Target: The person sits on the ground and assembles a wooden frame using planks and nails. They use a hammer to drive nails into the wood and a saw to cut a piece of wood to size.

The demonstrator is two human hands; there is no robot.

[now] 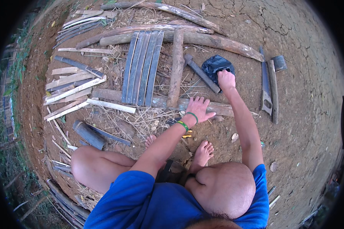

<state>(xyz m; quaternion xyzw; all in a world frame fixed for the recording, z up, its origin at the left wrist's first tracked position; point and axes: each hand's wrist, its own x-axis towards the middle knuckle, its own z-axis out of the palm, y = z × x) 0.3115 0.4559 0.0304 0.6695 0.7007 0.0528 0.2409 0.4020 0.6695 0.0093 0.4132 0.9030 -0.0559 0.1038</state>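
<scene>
My left hand [197, 108] lies with spread fingers on a log [162, 101] that runs crosswise in front of my feet. My right hand [226, 79] is at a black plastic bag [215, 64] on the ground. Its fingers curl down into the bag's mouth, so the tips and whatever they grip are hidden. Just left of the bag lies a hammer [202, 72], its head at the far end. Several dark split bamboo slats [142, 68] lie side by side across the two logs. To their right, a round wooden piece [176, 68] also spans the logs.
A handsaw [265, 86], a stick [273, 91] and a short dark cylinder [279, 63] lie at right. Split bamboo pieces [74, 82] are scattered at left, with a bamboo tube [90, 134] nearer me. Another log [225, 42] lies farther off. Something yellow [187, 136] rests near my feet.
</scene>
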